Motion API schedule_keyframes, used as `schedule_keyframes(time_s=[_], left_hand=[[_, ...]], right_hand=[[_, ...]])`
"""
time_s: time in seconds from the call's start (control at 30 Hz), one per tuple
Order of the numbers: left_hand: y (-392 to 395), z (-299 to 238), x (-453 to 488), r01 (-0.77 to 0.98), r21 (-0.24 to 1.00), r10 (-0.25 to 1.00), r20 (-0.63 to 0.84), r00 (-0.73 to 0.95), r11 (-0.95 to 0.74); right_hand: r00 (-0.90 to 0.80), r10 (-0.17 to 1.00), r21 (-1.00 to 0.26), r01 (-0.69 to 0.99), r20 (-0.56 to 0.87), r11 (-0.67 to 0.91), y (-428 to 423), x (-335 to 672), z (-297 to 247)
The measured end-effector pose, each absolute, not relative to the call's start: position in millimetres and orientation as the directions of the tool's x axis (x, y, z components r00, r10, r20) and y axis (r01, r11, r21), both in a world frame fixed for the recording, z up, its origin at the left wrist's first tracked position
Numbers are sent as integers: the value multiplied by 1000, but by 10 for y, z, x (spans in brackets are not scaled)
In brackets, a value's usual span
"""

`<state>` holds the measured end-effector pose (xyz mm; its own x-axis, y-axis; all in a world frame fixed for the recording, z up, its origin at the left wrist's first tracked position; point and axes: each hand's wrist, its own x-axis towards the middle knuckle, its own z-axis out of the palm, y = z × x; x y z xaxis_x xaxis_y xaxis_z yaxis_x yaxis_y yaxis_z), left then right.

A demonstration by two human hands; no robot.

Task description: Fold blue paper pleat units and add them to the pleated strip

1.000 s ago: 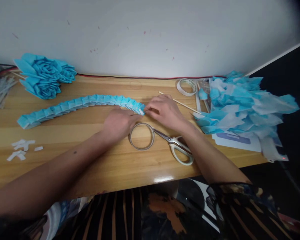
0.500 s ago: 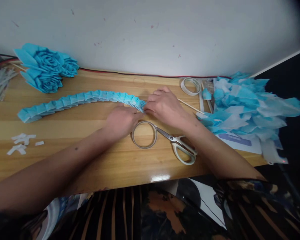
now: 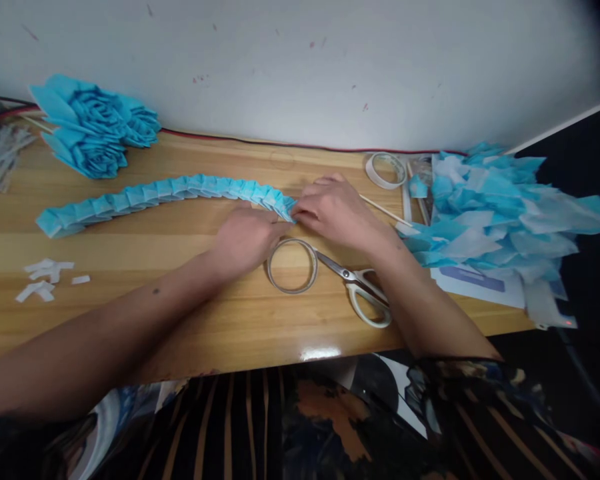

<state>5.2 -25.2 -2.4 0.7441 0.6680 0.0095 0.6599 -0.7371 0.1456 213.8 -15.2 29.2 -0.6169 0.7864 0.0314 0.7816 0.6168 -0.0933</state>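
A long pleated strip of blue paper [image 3: 145, 193] curves across the wooden desk [image 3: 180, 313]. Its right end lies between my two hands. My left hand [image 3: 245, 237] rests on the desk with its fingers curled onto that end. My right hand [image 3: 337, 210] pinches the same end from the right, fingers pressed together. Just in front of my hands lie a clear tape roll [image 3: 293, 265] and a pair of scissors [image 3: 357, 290] with pale handles.
Blue paper roses [image 3: 97, 130] sit at the back left. A heap of blue and white paper pieces [image 3: 495, 210] fills the right side, with a second tape roll [image 3: 387, 169] and a thin wooden stick [image 3: 383, 210] beside it. Small white scraps [image 3: 47, 279] lie at the left.
My hands have stayed on the strip's right end with only small finger movements. The view has shifted slightly, so everything sits a little further right.
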Motion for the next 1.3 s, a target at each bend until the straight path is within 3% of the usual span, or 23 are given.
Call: schedule_keyframes(time_s=[0.33, 0.6, 0.8, 0.97, 1.1, 1.3], left_hand=[[-245, -49, 8, 627, 159, 645, 103, 757, -762], [-245, -51, 21, 630, 168, 649, 107, 753, -758], [-252, 9, 55, 681, 173, 688, -24, 725, -712], [-266, 43, 72, 691, 151, 692, -52, 720, -707], [-272, 23, 49, 689, 190, 701, -7, 713, -699], [-255, -35, -3, 697, 229, 732, 142, 666, -679]], right_hand=[[-535, 828, -215, 799, 170, 561, -162, 2301, 194], [-555, 824, -127, 814, 118, 566, -182, 2177, 130], [-559, 825, -35, 826, 80, 563, -222, 2085, 200], [-536, 841, -136, 830, 77, 541, -230, 2118, 242], [-440, 881, -219, 855, 175, 471, -216, 2179, 224], [-453, 874, -201, 853, 175, 483, -204, 2192, 178]])
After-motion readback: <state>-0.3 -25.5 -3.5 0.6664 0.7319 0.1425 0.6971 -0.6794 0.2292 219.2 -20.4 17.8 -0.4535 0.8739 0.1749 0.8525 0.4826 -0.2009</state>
